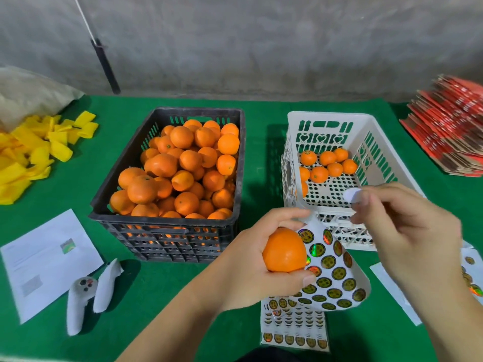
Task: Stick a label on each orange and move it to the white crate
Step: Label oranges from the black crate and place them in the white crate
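Left to right on the green table point(251, 113): the black crate point(167, 231) heaped with unlabelled oranges sits beside the white crate point(371, 131), keeping transfers short. The left hand point(251, 259) closes its grip on one orange point(284, 250) and a curled label sheet point(337, 273) together, apparently presenting both to the right hand point(407, 226), which pinches a peeled label point(351, 195) above the white crate's near rim.
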{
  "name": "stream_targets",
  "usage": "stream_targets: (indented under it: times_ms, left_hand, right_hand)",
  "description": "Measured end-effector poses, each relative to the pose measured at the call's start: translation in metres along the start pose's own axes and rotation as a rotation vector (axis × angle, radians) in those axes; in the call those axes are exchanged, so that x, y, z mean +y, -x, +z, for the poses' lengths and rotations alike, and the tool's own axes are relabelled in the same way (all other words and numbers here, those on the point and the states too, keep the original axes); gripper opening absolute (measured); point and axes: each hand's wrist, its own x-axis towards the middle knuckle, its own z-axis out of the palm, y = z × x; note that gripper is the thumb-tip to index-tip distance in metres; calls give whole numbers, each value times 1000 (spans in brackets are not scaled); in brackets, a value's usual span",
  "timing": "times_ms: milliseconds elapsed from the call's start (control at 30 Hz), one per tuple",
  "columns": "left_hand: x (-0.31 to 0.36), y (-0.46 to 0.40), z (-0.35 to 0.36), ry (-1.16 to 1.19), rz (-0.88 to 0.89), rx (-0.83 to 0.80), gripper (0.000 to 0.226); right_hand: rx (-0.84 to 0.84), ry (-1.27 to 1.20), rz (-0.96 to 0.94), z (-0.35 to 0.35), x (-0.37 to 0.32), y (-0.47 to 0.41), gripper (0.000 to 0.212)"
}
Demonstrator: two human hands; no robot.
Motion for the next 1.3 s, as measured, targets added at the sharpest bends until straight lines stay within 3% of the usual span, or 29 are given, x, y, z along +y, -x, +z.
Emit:
stream_targets:
  times_ms: [67,167,300,467,600,700,900,1000,1067,1133,1200,1300]
  left_hand:
    - [-1,-4,5,94,-33,19,95]
    - [1,-10,11,223,-24,16,83]
    - [2,-10,11,290,-58,-5,57]
    - [2,-11,11,321,-98,34,67]
    - [2,-10,11,334,-112,14,74]
    - [-1,-9,10,272,-79,-19,63]
    - [-1,-10,6,177,-68,-44,77]
    - [-3,-9,7,359,-113,-29,87]
    - [-3,-8,11,445,-105,-30,81]
    - [-2,-9,18,622,-156,11,77]
    - [-1,-13,19,938,-358,49,74]
    - [-7,-15,12,1113,-509,-2,41]
  right_hand:
    - [2,113,-211,6,-15,7,10]
    - [-217,215,-440,20,-18,20,20]
    - [-433,76,-353,15,-12,18,30]
    - [-657,48,-213,12,-9,25,54]
    - [-661,33,-175,10,-11,24,53]
    - [-656,-106,-84,10,-12,22,42]
    - [-633,-53,-132,8,-17,17,36]
    - [-672,164,-280,7,-18,20,61]
    - [-678,276,-319,11,-19,24,78]
    - [-636,273,-318,18,-20,26,78]
    - [-608,255,-360,24,-20,25,75]
    - [-644,181,-411,26,-18,24,75]
